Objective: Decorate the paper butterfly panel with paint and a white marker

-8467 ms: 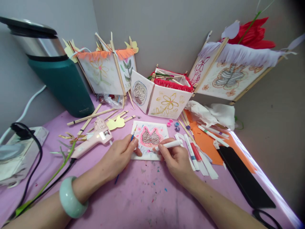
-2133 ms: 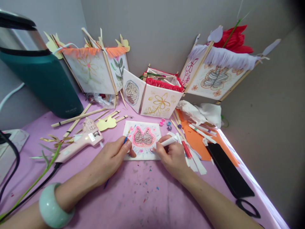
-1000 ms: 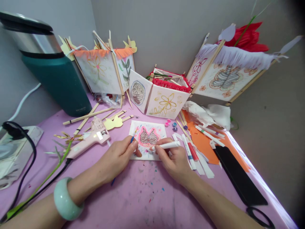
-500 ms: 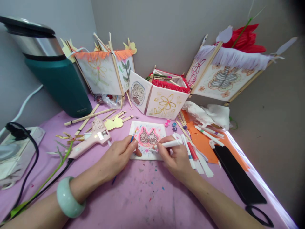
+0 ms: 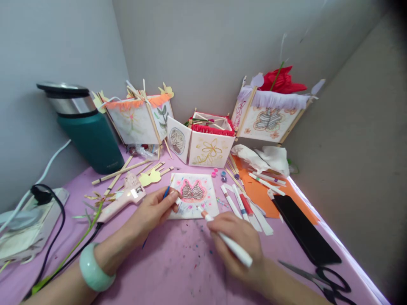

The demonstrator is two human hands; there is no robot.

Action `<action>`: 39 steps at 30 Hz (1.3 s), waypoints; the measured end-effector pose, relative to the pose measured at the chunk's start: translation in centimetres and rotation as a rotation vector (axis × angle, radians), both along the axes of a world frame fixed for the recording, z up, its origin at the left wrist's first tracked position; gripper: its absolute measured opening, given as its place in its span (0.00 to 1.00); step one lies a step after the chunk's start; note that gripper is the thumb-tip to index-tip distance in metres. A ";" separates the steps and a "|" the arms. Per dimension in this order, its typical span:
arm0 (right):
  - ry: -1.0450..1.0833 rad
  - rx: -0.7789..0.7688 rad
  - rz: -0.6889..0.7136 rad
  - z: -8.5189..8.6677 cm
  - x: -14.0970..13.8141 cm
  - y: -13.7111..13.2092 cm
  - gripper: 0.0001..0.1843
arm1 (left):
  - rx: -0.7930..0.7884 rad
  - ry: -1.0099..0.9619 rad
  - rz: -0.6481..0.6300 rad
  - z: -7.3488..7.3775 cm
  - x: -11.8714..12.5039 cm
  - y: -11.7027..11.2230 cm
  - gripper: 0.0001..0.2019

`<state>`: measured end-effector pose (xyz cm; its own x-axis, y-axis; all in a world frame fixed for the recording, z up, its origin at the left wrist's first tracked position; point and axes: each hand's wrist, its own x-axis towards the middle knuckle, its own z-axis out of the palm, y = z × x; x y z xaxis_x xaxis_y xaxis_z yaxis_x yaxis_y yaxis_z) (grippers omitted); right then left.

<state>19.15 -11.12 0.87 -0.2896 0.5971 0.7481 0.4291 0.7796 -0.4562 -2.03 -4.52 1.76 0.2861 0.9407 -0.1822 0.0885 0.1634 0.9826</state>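
Note:
A white card [image 5: 208, 186] lies on the purple tabletop, bearing a striped brown butterfly shape outlined in pink and orange, with pink and blue specks around it. At the card's left edge, my left hand [image 5: 157, 207] is closed on a thin blue paintbrush [image 5: 166, 192]. A small white piece, possibly a marker cap, shows at its fingertips. My right hand [image 5: 240, 239] grips a white marker [image 5: 233, 248] with an orange-brown band near its tip. The marker is tilted, its tip at the card's lower right edge; whether it touches I cannot tell.
A pink glue gun [image 5: 122, 201], wooden sticks [image 5: 122, 171] and a teal tumbler [image 5: 92, 140] are on the left. Decorated paper lanterns [image 5: 210, 150] stand behind. Several markers [image 5: 244, 203], orange paper [image 5: 267, 203], a black phone-like slab [image 5: 307, 228] and scissors [image 5: 318, 277] lie right.
My right hand has drawn back toward me and lower, taking the marker off the butterfly drawing. My left hand has shifted slightly left on the card. The view has tilted up, and the scissors show more fully.

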 end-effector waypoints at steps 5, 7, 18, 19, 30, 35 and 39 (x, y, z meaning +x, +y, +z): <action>-0.011 0.065 -0.062 -0.2 0.1 -2.1 0.16 | -0.179 -0.120 -0.195 0.9 1.7 -2.0 0.19; 0.023 0.053 -0.077 -0.4 0.2 -2.3 0.17 | -0.254 -0.214 -0.237 0.9 2.3 -2.5 0.21; 0.088 0.017 -0.066 -0.6 0.0 -1.9 0.17 | -0.416 -0.428 -0.229 -1.4 3.5 -2.3 0.21; 0.085 0.005 -0.070 -0.6 0.0 -1.8 0.17 | -0.410 -0.414 -0.230 -1.4 3.5 -2.3 0.22; 0.027 0.007 -0.097 -2.1 -0.6 -1.5 0.14 | -0.383 -0.246 -0.205 -1.9 3.6 -2.4 0.19; -0.215 0.098 -0.147 -3.4 -0.3 -1.5 0.08 | -0.408 -0.207 -0.229 -2.2 4.0 -3.3 0.19; -0.234 0.132 -0.116 -4.4 0.0 -1.8 0.06 | -0.365 -0.178 -0.147 -1.8 4.2 -4.0 0.20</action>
<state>19.12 -12.88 -3.52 -0.3993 0.5381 0.7423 0.6003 0.7654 -0.2320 2.20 -8.52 -0.08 0.4695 0.7706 -0.4311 -0.0288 0.5013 0.8648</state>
